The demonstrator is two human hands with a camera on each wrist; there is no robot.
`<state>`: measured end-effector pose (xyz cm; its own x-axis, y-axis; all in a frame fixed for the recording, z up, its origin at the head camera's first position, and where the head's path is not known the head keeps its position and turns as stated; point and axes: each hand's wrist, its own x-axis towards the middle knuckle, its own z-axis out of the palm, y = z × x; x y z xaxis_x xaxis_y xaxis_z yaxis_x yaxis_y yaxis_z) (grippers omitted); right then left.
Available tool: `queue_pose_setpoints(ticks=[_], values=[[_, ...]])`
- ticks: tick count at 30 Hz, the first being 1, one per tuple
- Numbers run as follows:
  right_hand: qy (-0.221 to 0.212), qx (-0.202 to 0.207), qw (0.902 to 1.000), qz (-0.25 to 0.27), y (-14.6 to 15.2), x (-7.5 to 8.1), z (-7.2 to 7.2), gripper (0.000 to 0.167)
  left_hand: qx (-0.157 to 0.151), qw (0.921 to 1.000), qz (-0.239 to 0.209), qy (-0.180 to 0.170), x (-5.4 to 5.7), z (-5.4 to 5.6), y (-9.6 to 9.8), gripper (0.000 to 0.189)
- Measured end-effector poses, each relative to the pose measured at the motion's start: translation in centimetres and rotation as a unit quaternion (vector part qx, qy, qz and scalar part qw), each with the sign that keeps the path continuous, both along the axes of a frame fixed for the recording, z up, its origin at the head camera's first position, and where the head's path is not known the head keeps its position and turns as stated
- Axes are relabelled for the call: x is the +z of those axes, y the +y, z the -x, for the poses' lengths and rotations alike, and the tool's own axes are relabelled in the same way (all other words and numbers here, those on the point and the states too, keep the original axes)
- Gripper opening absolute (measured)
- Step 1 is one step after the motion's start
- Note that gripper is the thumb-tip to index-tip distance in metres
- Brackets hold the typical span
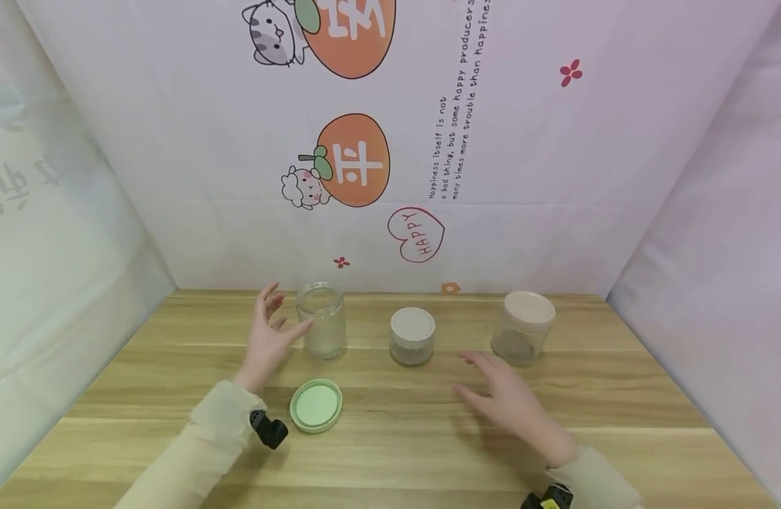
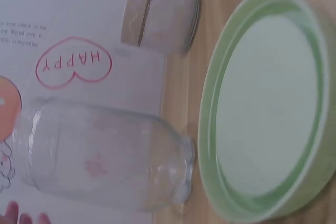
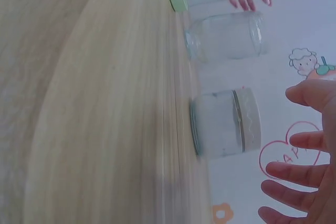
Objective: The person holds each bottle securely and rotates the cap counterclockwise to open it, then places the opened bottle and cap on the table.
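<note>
An uncovered clear glass jar (image 1: pixel 326 332) stands upright at the left of the table's back. My left hand (image 1: pixel 269 339) is at its left side, fingers spread and thumb across the jar's front; whether it touches the glass I cannot tell. In front of the jar lies a green lid (image 1: pixel 316 406), its inner side up. A small glass jar with a whitish lid (image 1: pixel 412 336) stands in the middle. My right hand (image 1: pixel 507 396) hovers with fingers apart, holding nothing, between that jar and a larger lidded jar (image 1: pixel 522 329) at the right.
The wood-grain table (image 1: pixel 415 452) ends at a white printed cloth (image 1: pixel 517 240) close behind the jars. White cloth (image 1: pixel 714 283) also hangs along the right and left sides. Each wrist wears a small black camera (image 1: pixel 269 429).
</note>
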<state>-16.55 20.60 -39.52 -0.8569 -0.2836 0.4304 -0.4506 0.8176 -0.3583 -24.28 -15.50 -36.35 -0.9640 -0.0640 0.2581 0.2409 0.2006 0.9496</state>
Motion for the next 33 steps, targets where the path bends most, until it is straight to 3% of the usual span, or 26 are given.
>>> queue_pose_setpoints(ticks=[5, 8, 11, 17, 23, 29, 33], values=[[-0.004, -0.009, 0.9999, 0.01, 0.8, 0.2, -0.2, 0.047, 0.042, 0.9961, -0.019, 0.076, 0.5, -1.9, 1.8, 0.084], [0.004, -0.01, 0.9999, 0.009, 1.1, 0.2, -0.4, 0.046, 0.034, 0.993, -0.038, 0.107, 0.5, -2.8, 3.1, 0.081], [0.004, -0.013, 0.9999, 0.007, 1.4, 0.2, -0.5, 0.046, 0.002, 0.9921, -0.051, 0.115, 0.3, -3.3, 4.2, 0.078], [-0.005, -0.03, 0.9995, 0.008, 2.0, 0.0, -0.6, 0.047, -0.052, 0.9926, -0.051, 0.097, -0.7, -3.4, 6.4, 0.074], [0.022, -0.029, 0.9992, 0.014, 2.5, -0.3, -0.7, 0.046, -0.093, 0.994, -0.036, 0.045, -2.2, -3.4, 9.1, 0.072], [0.012, -0.034, 0.999, 0.026, 2.6, -0.3, -0.9, 0.047, -0.102, 0.9918, -0.076, 0.01, -3.4, -2.8, 11.5, 0.072], [0.006, -0.046, 0.9986, 0.026, 2.8, -0.2, -0.9, 0.047, -0.089, 0.9896, -0.109, -0.028, -4.3, -1.9, 12.7, 0.075]])
